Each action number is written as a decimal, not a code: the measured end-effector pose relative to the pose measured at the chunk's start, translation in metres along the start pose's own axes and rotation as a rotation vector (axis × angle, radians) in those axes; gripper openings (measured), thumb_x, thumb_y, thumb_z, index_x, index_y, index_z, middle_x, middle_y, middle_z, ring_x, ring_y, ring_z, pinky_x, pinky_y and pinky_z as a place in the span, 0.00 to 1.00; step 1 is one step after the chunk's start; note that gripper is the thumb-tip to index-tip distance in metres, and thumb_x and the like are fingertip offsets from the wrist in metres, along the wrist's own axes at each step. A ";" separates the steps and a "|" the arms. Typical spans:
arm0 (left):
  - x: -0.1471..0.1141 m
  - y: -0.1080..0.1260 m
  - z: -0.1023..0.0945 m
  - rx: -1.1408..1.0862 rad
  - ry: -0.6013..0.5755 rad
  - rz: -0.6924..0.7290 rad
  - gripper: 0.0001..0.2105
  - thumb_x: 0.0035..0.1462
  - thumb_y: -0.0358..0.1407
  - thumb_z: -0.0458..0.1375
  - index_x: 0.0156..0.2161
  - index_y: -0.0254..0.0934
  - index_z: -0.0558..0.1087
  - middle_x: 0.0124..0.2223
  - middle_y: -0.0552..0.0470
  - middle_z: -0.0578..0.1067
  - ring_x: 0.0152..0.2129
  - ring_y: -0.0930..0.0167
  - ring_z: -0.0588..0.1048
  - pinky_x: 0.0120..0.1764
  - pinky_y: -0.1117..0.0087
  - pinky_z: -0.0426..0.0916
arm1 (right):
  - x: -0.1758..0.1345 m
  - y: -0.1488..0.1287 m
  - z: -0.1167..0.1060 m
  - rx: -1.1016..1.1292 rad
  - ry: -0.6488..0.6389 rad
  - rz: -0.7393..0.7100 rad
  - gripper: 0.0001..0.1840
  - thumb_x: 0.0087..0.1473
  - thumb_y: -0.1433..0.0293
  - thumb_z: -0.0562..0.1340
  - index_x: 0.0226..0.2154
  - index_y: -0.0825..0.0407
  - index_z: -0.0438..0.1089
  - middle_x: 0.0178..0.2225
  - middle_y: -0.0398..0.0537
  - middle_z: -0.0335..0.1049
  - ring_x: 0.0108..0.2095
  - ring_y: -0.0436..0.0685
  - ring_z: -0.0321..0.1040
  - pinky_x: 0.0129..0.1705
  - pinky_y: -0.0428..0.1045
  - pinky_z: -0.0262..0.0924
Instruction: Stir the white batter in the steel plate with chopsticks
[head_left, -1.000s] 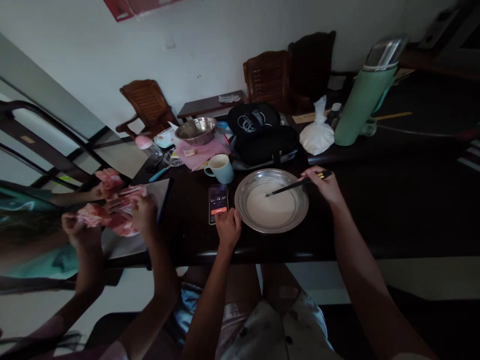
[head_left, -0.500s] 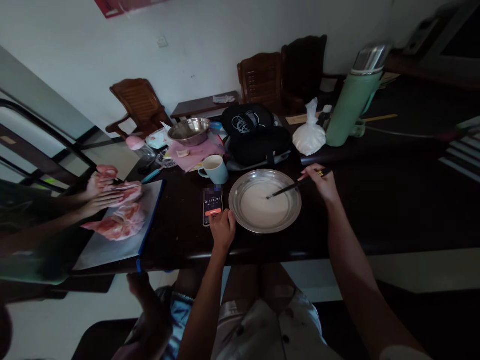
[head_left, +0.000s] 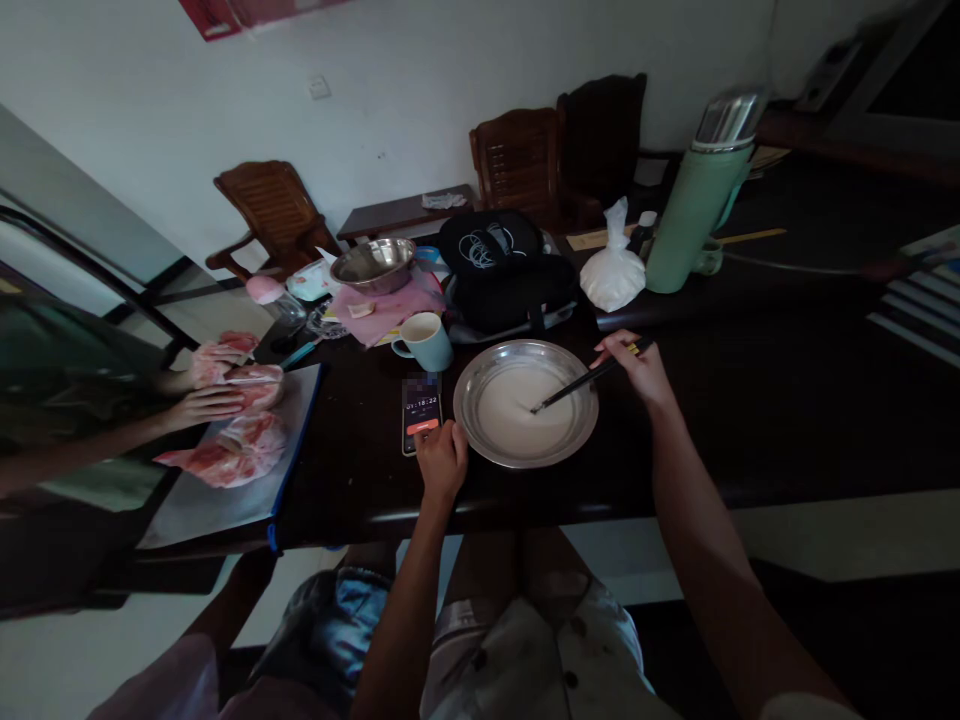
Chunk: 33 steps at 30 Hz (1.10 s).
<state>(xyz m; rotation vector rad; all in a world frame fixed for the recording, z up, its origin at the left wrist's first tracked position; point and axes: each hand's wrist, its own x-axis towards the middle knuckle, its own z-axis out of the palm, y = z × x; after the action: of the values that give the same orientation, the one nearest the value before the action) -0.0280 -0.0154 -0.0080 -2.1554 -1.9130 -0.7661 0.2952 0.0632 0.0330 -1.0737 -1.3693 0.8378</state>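
My right hand grips a pair of dark chopsticks with gold bands near the top. Their tips dip into the milky white liquid in a shallow metal basin. At the basin's left rim, my left hand is closed with curled fingers. Its thumb side touches the rim, though the fingertips are hidden. A phone showing a running timer lies just beyond my left hand, partly covered by it. Behind the phone stands a light blue mug.
To the left, another person's hands rest on raw meat on a pale mat. Farther back are a second metal bowl, a black case, a tied bag of white powder and a green thermos.
The chopstick tips have shifted slightly through the liquid, down toward me. The phone timer has advanced one second. The other person's hands stay on the meat; the view has shifted a little.
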 end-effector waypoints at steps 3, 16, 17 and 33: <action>0.000 0.000 0.000 -0.001 -0.005 0.002 0.16 0.63 0.34 0.39 0.25 0.39 0.63 0.23 0.51 0.70 0.24 0.68 0.68 0.39 0.64 0.56 | -0.001 -0.001 0.008 -0.001 -0.120 -0.012 0.17 0.53 0.53 0.61 0.28 0.49 0.74 0.24 0.45 0.76 0.30 0.56 0.74 0.38 0.52 0.66; -0.001 0.000 0.000 0.016 -0.013 0.005 0.17 0.64 0.35 0.39 0.26 0.39 0.64 0.24 0.51 0.71 0.24 0.68 0.69 0.37 0.65 0.55 | -0.004 -0.002 0.009 0.006 -0.120 -0.006 0.17 0.53 0.53 0.61 0.28 0.49 0.73 0.24 0.45 0.76 0.29 0.57 0.74 0.38 0.52 0.67; -0.001 0.000 0.000 0.015 -0.011 0.007 0.17 0.64 0.36 0.39 0.26 0.39 0.64 0.24 0.51 0.71 0.24 0.68 0.69 0.36 0.65 0.55 | -0.004 -0.002 0.012 0.001 -0.144 -0.005 0.17 0.53 0.53 0.61 0.28 0.49 0.73 0.25 0.46 0.77 0.31 0.58 0.75 0.39 0.52 0.67; -0.001 0.000 -0.001 0.009 -0.011 0.002 0.18 0.64 0.35 0.39 0.26 0.39 0.64 0.24 0.51 0.71 0.24 0.68 0.69 0.37 0.65 0.55 | -0.002 0.000 0.011 0.015 -0.058 -0.003 0.16 0.52 0.53 0.62 0.28 0.49 0.72 0.26 0.45 0.77 0.31 0.58 0.75 0.38 0.52 0.66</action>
<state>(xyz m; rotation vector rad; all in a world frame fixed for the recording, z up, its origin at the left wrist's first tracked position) -0.0282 -0.0169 -0.0080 -2.1606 -1.9152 -0.7452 0.2843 0.0621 0.0315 -1.0426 -1.4101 0.8818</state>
